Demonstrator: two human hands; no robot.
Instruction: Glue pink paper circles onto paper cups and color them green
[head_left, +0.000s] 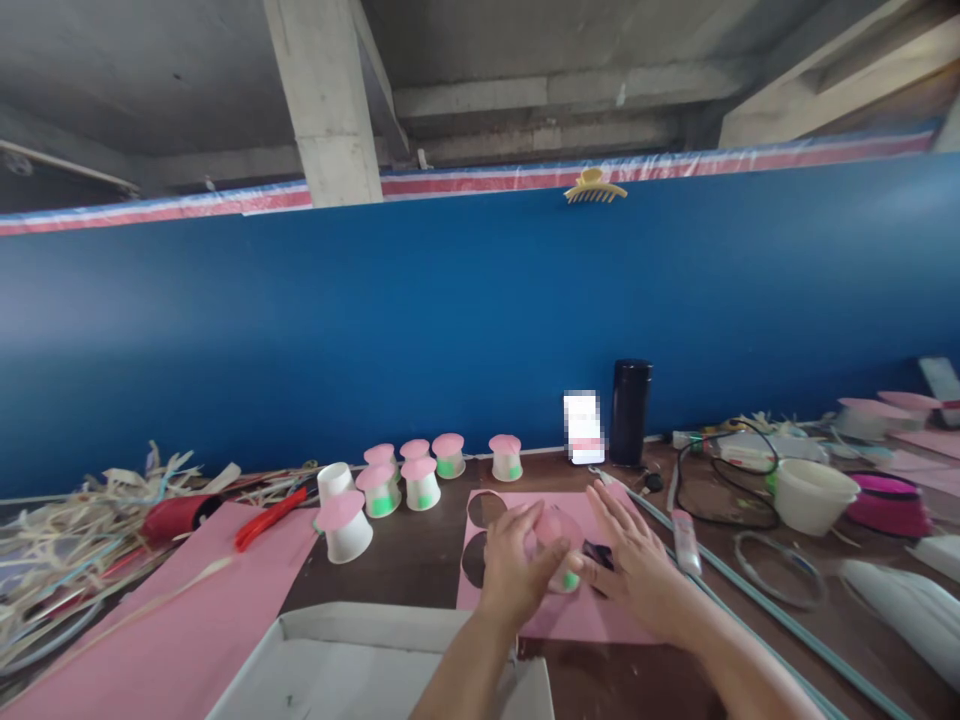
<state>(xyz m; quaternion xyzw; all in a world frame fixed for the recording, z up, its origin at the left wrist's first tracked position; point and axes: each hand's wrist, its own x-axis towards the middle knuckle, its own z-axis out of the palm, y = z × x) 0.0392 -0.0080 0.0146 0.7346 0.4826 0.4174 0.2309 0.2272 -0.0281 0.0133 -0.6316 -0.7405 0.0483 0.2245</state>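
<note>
Between my hands stands a small upside-down paper cup [564, 580] with a green patch, topped by a pink paper disc [559, 530]. My left hand [519, 560] curls round the disc and cup from the left, its thumb across the front. On the other side my right hand [626, 550] has its fingers stretched out and apart, its thumb close to the cup; whether it touches is unclear. Under both lies a pink paper sheet [570, 625] with round holes cut in it. Several similar cups [421, 488] with pink discs stand to the left, one [506, 460] farther back.
A white open box [375, 620] sits in front. Left are a pink sheet [202, 600], a red-handled tool [270, 520] and heaped strips [82, 530]. Behind stand a lit phone [583, 430] and black flask [630, 412]. Tubes [780, 610] and a white tub [811, 500] lie right.
</note>
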